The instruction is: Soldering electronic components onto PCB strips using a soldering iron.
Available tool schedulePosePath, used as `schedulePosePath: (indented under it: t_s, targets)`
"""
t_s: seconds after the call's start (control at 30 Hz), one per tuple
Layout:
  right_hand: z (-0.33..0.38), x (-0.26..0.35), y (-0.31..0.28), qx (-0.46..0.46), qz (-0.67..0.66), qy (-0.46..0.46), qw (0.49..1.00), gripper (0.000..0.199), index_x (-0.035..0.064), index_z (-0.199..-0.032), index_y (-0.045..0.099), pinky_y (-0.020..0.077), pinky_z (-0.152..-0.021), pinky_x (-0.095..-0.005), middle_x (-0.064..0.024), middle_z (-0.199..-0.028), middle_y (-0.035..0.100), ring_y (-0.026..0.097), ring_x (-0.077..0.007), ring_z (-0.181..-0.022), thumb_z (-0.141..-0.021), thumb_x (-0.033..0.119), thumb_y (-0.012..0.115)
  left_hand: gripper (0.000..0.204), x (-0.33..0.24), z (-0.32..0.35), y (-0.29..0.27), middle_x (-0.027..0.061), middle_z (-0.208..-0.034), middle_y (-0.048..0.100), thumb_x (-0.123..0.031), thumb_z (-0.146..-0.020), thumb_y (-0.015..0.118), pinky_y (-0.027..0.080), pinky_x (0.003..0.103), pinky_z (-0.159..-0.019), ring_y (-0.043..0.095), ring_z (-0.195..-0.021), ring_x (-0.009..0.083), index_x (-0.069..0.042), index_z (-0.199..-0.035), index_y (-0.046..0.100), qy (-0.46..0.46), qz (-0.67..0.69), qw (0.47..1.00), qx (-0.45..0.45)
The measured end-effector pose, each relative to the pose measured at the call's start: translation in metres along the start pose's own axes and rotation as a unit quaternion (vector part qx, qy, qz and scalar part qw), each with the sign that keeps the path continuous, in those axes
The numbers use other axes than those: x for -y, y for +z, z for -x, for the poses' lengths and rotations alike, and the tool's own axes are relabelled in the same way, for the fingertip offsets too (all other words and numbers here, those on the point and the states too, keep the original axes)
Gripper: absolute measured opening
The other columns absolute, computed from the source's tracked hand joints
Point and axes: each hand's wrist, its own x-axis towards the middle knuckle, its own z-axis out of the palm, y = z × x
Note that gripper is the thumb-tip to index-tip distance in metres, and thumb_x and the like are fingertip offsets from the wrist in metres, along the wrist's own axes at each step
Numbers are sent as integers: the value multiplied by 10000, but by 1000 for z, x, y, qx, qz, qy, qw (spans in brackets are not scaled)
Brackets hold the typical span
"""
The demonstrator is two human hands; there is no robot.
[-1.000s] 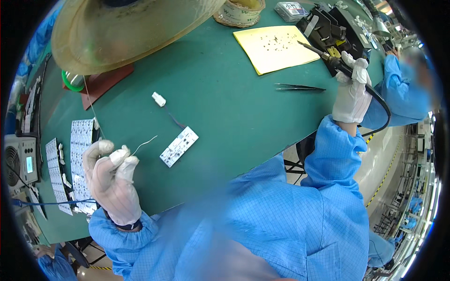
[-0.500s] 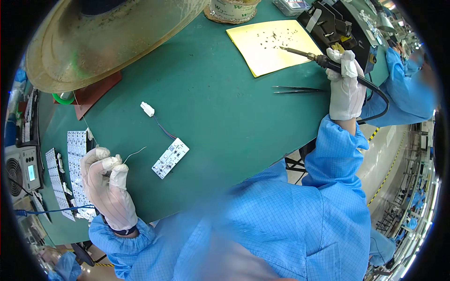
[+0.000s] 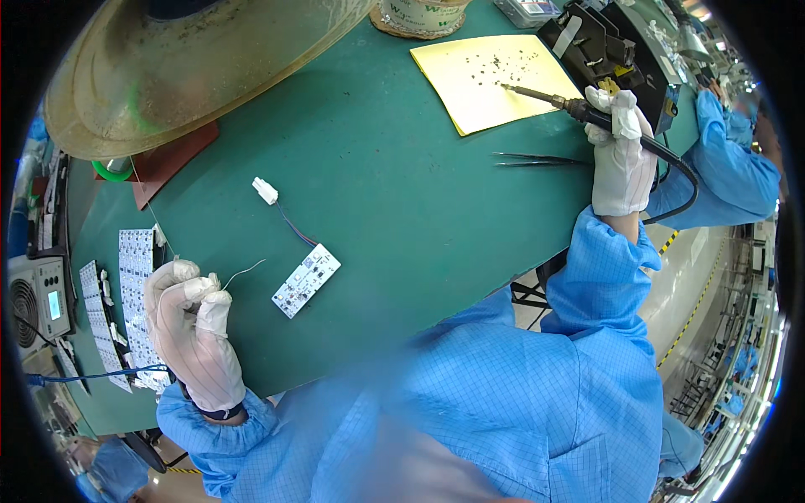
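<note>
Our left hand (image 3: 197, 331) pinches solder wire (image 3: 244, 272) and our right hand (image 3: 622, 163) grips a soldering iron (image 3: 580, 109), whose careless swing could scorch the circuit board (image 3: 306, 281) between them on the table (image 3: 411, 226).

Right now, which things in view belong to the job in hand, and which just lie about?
In the job, seemingly:
soldering iron, in the right hand
thin wire, in the left hand
small white circuit board, between them
yellow pad, near the iron

Lying about, seemingly:
tweezers
clear box
</note>
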Motion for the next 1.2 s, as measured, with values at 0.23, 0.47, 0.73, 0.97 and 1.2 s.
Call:
schedulePosePath:
  t_s: [0.23,0.47,0.73,0.97,1.2]
  targets:
    - [0,-1,1,-37,-54,14,998,441,-27,-1000,679,388,-566,-210,-98,-932,724,509,-76,-641,-945,407,621,133,2,0,0,114,-1037,548,-59,-804,694,518,300,-723,567,-864,190,-14,-883,596,16,0,1000,0]
    - [27,27,-1,-8,-125,-19,992,396,-17,-975,677,348,-539,-187,-87,-954,691,459,-65,-604,-985,364,566,157,3,-2,-1,131,-982,580,-58,-784,708,484,305,-714,576,-826,209,-4,-892,606,65,10,998,20]
    - [101,62,18,182,-285,-97,936,268,40,-1094,584,492,-953,-567,-131,-933,642,628,-264,-888,-1038,254,431,186,7,4,-7,101,-931,604,-50,-682,785,478,336,-722,595,-832,229,-37,-828,671,134,-29,987,79]
    - [122,71,37,419,-139,-305,844,330,91,-1147,639,458,-934,-609,-78,-996,701,627,-291,-844,-1017,299,419,200,14,9,-4,41,-979,639,-124,-672,815,468,337,-744,600,-846,219,-82,-812,677,200,-66,977,27]
    - [132,75,50,428,-73,-338,835,459,8,-1069,666,487,-874,-622,-149,-901,713,686,-287,-836,-1030,367,382,215,17,10,-9,49,-1004,646,-139,-664,815,448,350,-788,610,-866,226,-86,-810,666,220,-44,974,40]
